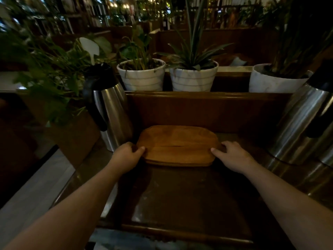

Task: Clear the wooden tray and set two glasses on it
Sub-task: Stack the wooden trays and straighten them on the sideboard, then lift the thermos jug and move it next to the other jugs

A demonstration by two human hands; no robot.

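Wooden tray (pixel 177 145): left hand (pixel 126 156) and right hand (pixel 232 156) clamp its end edges.

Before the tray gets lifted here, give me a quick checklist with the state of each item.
1. Left hand on the tray's left end: ok.
2. Right hand on its right end: ok.
3. Tray top bare: ok.
4. More than one tray in the stack: cannot tell; a second edge shows underneath.
5. Room beside the left flask: not ok, it stands close to the left hand.
6. Glasses in sight: not ok, none visible.
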